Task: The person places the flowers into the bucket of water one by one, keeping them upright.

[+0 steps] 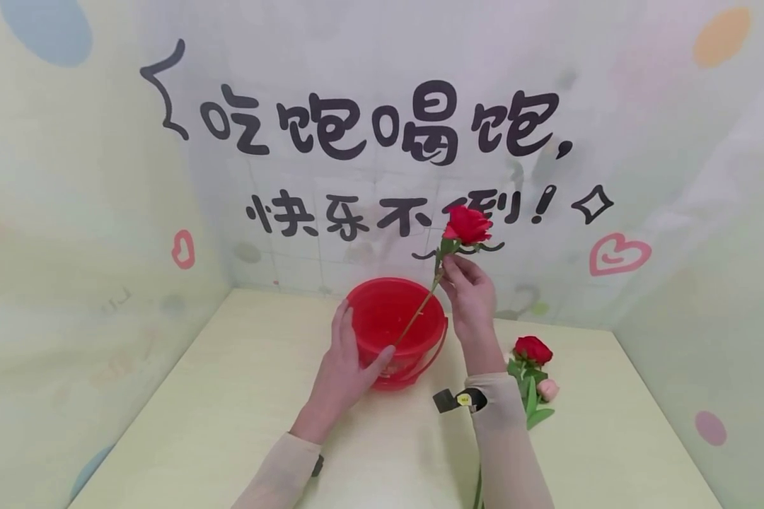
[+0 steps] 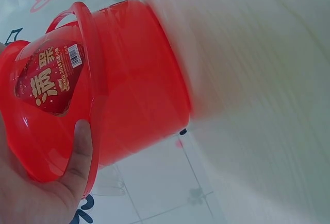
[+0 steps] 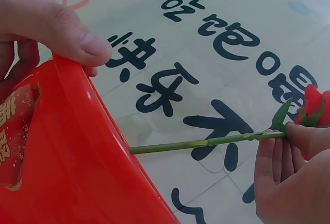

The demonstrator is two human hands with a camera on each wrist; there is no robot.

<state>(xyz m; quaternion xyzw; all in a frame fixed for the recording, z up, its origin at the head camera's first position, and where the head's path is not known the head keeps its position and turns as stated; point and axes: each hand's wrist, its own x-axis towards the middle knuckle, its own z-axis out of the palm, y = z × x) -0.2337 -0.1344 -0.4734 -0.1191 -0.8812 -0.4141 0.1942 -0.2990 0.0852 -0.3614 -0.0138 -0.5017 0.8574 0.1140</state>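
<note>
A red plastic bucket [image 1: 382,307] stands on the table near the back wall. At its left and near side, my left hand [image 1: 344,367] holds the rim, fingers along one side and thumb on the other; in the left wrist view that thumb [image 2: 80,152] lies on the outer wall beside the bucket's handle [image 2: 93,59]. My right hand [image 1: 474,297] pinches an artificial red rose [image 1: 467,225] just below its bloom. The green stem [image 3: 206,143] slants down into the bucket, and its lower end is hidden behind the wall in the right wrist view.
Right of the bucket lie another red rose [image 1: 533,350] and a pink flower [image 1: 548,389] with green leaves [image 1: 540,417], partly behind my right forearm. The pale table [image 1: 242,410] is bordered by printed sheets [image 1: 356,49] at the back and both sides.
</note>
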